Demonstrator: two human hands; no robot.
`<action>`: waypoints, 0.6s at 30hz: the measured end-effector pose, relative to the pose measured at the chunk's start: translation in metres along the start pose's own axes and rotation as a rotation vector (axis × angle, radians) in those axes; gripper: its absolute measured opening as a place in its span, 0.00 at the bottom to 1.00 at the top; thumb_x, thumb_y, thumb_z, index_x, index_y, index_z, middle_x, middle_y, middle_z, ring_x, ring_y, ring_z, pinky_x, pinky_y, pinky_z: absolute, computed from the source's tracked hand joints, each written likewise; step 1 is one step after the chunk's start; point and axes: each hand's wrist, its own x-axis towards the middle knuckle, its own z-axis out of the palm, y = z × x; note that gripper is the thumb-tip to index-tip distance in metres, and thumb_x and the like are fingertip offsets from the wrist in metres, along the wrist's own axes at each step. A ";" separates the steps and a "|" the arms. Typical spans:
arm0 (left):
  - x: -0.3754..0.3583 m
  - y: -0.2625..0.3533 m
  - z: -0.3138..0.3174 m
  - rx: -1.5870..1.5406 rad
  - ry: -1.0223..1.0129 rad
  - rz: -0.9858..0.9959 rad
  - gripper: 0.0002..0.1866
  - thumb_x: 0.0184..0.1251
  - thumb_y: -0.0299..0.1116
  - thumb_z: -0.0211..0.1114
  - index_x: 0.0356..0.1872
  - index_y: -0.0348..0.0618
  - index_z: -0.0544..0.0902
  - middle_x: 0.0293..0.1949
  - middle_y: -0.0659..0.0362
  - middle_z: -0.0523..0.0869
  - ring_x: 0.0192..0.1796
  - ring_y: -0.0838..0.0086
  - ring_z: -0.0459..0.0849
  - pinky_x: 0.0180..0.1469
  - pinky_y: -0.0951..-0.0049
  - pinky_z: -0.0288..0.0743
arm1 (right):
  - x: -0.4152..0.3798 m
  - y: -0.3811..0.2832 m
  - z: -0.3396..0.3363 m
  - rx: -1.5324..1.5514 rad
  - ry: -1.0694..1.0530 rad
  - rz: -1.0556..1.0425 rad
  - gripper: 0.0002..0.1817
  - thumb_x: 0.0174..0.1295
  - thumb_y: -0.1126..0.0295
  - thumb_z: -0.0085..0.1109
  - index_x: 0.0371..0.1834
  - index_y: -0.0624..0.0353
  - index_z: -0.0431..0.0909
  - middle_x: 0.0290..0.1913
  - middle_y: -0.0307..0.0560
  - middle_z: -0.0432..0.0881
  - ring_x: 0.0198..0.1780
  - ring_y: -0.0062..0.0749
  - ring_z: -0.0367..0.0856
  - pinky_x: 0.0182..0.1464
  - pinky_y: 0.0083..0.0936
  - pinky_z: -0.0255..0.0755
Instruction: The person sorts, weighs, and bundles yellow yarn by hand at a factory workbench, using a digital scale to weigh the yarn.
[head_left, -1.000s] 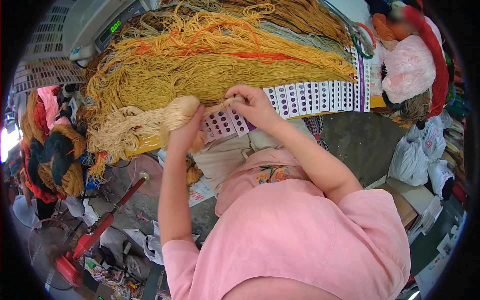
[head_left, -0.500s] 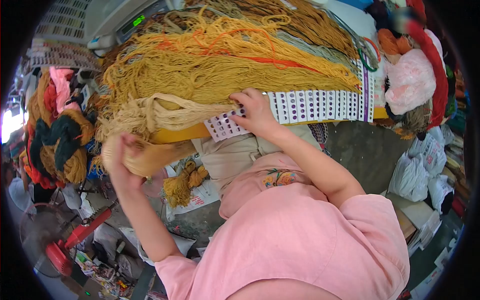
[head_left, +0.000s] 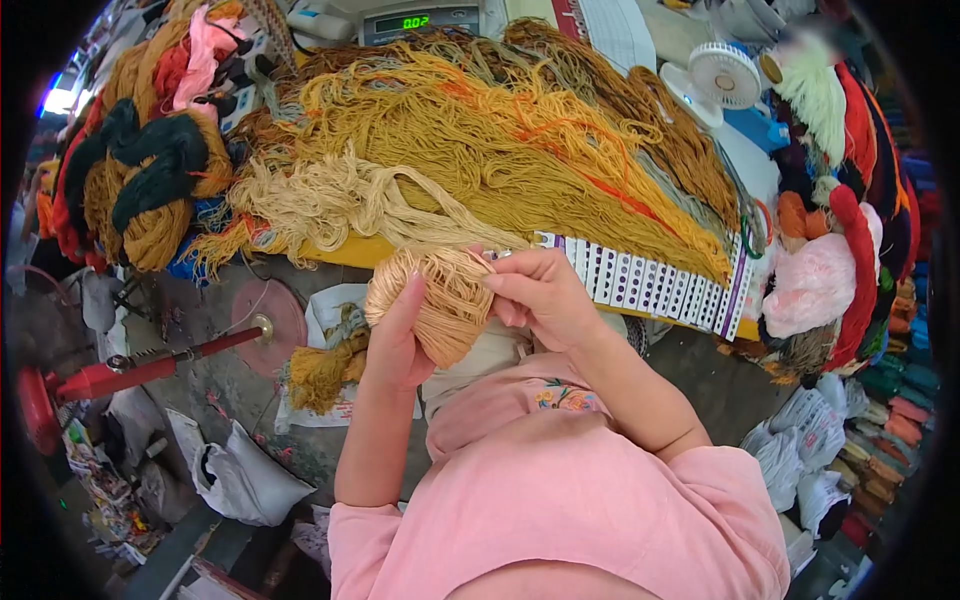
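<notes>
My left hand [head_left: 402, 335] is wrapped round a bundle of peach thread [head_left: 440, 300] in front of my lap. At the bundle's right side, my right hand [head_left: 535, 290] pinches its fingertips together near the thread's edge; what they hold is too small to make out. Beyond my hands lies a loose cream hank [head_left: 345, 205], in front of a wide spread of olive-gold yarn [head_left: 430, 150] and orange-yellow strands [head_left: 590, 125]. A row of white cards with dark dots [head_left: 650, 285] runs along the table's front edge, right of my right hand.
A scale [head_left: 418, 22] with a green display stands at the back, and a small white fan [head_left: 724, 75] at the back right. Yarn heaps hang at the left [head_left: 160, 170] and right [head_left: 815, 285]. A red fan stand [head_left: 150, 365] and white sacks [head_left: 250, 480] are lower left.
My left hand has moved right with the peach bundle, bringing it beside my right hand. My right hand has left the dotted card and cream hank. The view has shifted.
</notes>
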 end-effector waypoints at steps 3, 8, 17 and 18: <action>-0.003 -0.008 -0.003 0.204 0.015 0.067 0.20 0.58 0.33 0.45 0.49 0.31 0.62 0.49 0.50 0.68 0.50 0.67 0.69 0.51 0.70 0.62 | -0.006 0.003 0.009 -0.136 0.057 -0.031 0.05 0.49 0.74 0.52 0.24 0.65 0.76 0.12 0.35 0.70 0.13 0.11 0.63 0.16 0.08 0.55; 0.000 -0.004 -0.007 -0.067 0.032 0.014 0.15 0.55 0.26 0.51 0.45 0.33 0.68 0.41 0.54 0.74 0.42 0.72 0.74 0.42 0.74 0.69 | -0.003 -0.007 0.012 0.142 0.046 -0.019 0.05 0.49 0.76 0.51 0.27 0.66 0.75 0.14 0.37 0.72 0.14 0.13 0.67 0.16 0.09 0.59; -0.004 -0.007 -0.012 -0.010 0.039 0.112 0.15 0.56 0.27 0.50 0.45 0.34 0.68 0.34 0.56 0.75 0.33 0.75 0.75 0.33 0.76 0.71 | 0.000 -0.005 0.029 -0.221 0.037 -0.050 0.04 0.49 0.75 0.51 0.24 0.65 0.74 0.15 0.38 0.73 0.15 0.13 0.68 0.17 0.09 0.62; -0.004 -0.008 -0.016 -0.051 0.009 0.110 0.15 0.57 0.29 0.48 0.44 0.33 0.68 0.35 0.55 0.75 0.34 0.74 0.75 0.35 0.76 0.70 | 0.001 -0.005 0.030 -0.229 0.034 -0.048 0.04 0.49 0.75 0.51 0.24 0.65 0.74 0.15 0.38 0.73 0.15 0.13 0.68 0.17 0.09 0.62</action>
